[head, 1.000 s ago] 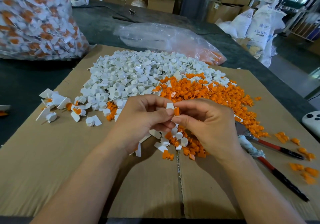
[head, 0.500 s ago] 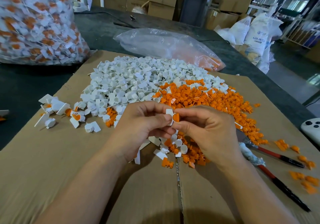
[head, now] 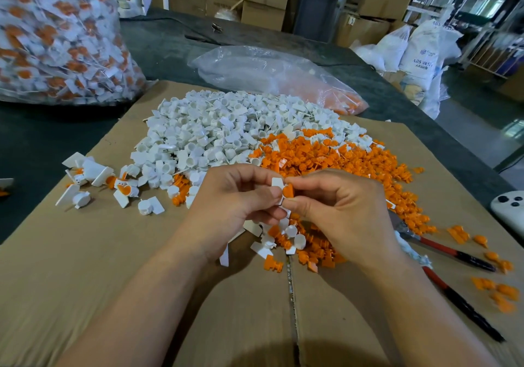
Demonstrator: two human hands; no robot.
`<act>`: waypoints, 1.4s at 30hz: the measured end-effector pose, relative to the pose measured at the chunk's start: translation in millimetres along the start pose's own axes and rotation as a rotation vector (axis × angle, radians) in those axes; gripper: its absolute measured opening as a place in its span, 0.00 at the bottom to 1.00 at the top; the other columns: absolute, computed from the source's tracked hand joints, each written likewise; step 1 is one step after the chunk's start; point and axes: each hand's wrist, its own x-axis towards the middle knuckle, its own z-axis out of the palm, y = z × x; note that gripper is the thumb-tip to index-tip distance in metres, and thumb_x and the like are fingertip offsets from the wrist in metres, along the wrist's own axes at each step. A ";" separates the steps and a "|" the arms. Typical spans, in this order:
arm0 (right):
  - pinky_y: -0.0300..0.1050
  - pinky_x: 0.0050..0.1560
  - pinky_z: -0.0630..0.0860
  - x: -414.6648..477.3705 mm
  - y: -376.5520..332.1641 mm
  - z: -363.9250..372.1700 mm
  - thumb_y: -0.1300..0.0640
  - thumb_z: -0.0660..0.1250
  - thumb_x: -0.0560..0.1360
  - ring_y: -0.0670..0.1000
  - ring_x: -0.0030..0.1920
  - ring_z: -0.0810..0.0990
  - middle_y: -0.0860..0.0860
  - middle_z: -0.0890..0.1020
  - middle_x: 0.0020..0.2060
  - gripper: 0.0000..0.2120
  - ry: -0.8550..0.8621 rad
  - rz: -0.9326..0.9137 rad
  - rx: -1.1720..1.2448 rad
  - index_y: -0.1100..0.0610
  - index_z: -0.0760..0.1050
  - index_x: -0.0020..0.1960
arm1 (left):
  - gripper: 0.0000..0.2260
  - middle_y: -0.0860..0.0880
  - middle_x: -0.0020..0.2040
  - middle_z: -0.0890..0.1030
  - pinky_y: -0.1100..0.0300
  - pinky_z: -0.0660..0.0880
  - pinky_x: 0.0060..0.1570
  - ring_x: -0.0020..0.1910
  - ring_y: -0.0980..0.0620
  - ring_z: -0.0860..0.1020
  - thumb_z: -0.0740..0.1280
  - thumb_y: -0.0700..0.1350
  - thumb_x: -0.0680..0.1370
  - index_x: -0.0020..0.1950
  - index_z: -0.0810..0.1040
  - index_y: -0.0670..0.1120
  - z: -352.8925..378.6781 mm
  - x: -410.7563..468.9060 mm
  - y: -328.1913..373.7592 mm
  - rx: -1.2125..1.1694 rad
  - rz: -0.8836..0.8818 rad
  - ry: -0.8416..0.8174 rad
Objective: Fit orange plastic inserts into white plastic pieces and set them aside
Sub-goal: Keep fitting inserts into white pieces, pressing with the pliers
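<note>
Over the cardboard surface [head: 113, 253], the left hand [head: 235, 196] pinched a white piece [head: 277, 183] and the right hand [head: 334, 205] pinched an orange insert [head: 289, 191] against it; misalignment could have jammed or dropped the insert.

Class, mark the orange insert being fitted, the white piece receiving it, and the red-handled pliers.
orange insert [head: 289, 191]: head view, its exposed orange face.
white piece [head: 276, 182]: head view, its flat upper tab.
red-handled pliers [head: 438, 247]: head view, the upper handle's red section.

pieces pile [head: 215, 136] left | inserts pile [head: 326, 156] right | both on cardboard [head: 113, 253] | pliers [head: 453, 254] far right
</note>
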 end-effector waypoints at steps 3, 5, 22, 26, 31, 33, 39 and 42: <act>0.38 0.41 0.80 -0.5 -0.1 -0.9 0.58 0.73 0.65 0.42 0.40 0.82 0.46 0.83 0.40 0.12 -0.002 0.015 0.005 0.45 0.79 0.45 | 0.08 0.43 0.29 0.81 0.62 0.79 0.30 0.26 0.51 0.80 0.66 0.30 0.71 0.38 0.80 0.40 0.9 -0.3 0.4 0.007 0.003 -0.008; 0.37 0.40 0.80 -0.2 -0.2 -1.4 0.62 0.74 0.65 0.42 0.39 0.82 0.46 0.83 0.40 0.13 -0.007 0.008 -0.008 0.45 0.79 0.45 | 0.07 0.43 0.29 0.81 0.62 0.79 0.30 0.27 0.51 0.80 0.66 0.30 0.71 0.38 0.80 0.40 1.2 -0.1 0.4 0.007 0.004 -0.008; 0.49 0.30 0.75 -2.2 1.1 2.7 0.58 0.68 0.70 0.48 0.32 0.78 0.51 0.81 0.31 0.06 0.065 -0.173 -0.383 0.59 0.80 0.37 | 0.09 0.47 0.27 0.80 0.62 0.79 0.29 0.26 0.52 0.80 0.66 0.29 0.72 0.37 0.79 0.41 3.4 0.5 0.6 -0.005 0.021 0.056; 0.44 0.26 0.68 -1.4 -3.2 1.8 0.53 0.65 0.71 0.46 0.26 0.71 0.46 0.74 0.26 0.10 0.032 -0.083 -0.496 0.57 0.76 0.35 | 0.06 0.49 0.26 0.79 0.64 0.78 0.30 0.27 0.54 0.80 0.67 0.31 0.72 0.40 0.78 0.41 5.3 -0.7 0.2 0.037 0.038 0.047; 0.40 0.26 0.58 -1.9 -3.0 4.0 0.58 0.66 0.74 0.44 0.23 0.64 0.44 0.65 0.21 0.09 -0.042 0.020 -0.559 0.57 0.73 0.35 | 0.08 0.49 0.26 0.78 0.64 0.78 0.31 0.28 0.54 0.80 0.67 0.30 0.71 0.39 0.79 0.42 7.9 -1.4 -2.3 0.082 0.070 0.070; 0.40 0.26 0.57 -1.5 -3.3 4.3 0.59 0.66 0.74 0.46 0.22 0.64 0.45 0.65 0.20 0.10 -0.043 0.055 -0.539 0.56 0.73 0.34 | 0.09 0.50 0.26 0.78 0.64 0.78 0.31 0.28 0.54 0.80 0.68 0.30 0.71 0.39 0.79 0.43 8.5 -1.7 -3.2 0.112 0.089 0.073; 0.40 0.25 0.61 -0.8 -1.7 6.9 0.58 0.65 0.74 0.46 0.27 0.70 0.45 0.67 0.20 0.13 -0.012 0.101 -0.436 0.55 0.71 0.31 | 0.11 0.51 0.27 0.79 0.62 0.80 0.34 0.29 0.55 0.80 0.68 0.30 0.71 0.40 0.80 0.46 9.5 -0.9 -6.0 0.208 0.152 0.089; 0.40 0.25 0.62 -3.1 -1.3 8.4 0.57 0.66 0.74 0.46 0.28 0.70 0.46 0.69 0.21 0.12 -0.020 0.102 -0.399 0.56 0.72 0.32 | 0.11 0.51 0.28 0.79 0.63 0.79 0.33 0.29 0.55 0.80 0.68 0.30 0.72 0.39 0.80 0.47 9.2 -0.1 -7.4 0.225 0.162 0.119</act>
